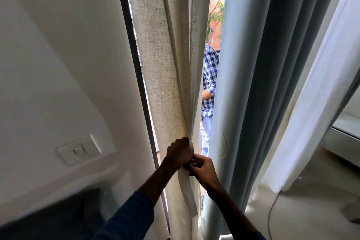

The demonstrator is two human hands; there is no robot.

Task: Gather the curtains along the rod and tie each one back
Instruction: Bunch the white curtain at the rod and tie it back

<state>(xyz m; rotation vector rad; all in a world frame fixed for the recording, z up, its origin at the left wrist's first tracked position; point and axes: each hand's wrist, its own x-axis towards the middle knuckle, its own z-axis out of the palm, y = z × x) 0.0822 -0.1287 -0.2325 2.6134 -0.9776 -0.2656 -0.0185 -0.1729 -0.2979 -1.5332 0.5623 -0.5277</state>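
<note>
Gripping the gathered beige curtain [167, 64], the left hand [179, 153] has its fingers curled round the bunched folds, which rise from the fist and hang below it. Touching it on the right, the right hand [203, 170] pinches a pale strip [193, 165] between thumb and fingertips. A blue-grey curtain [263, 84] hangs further right.
</note>
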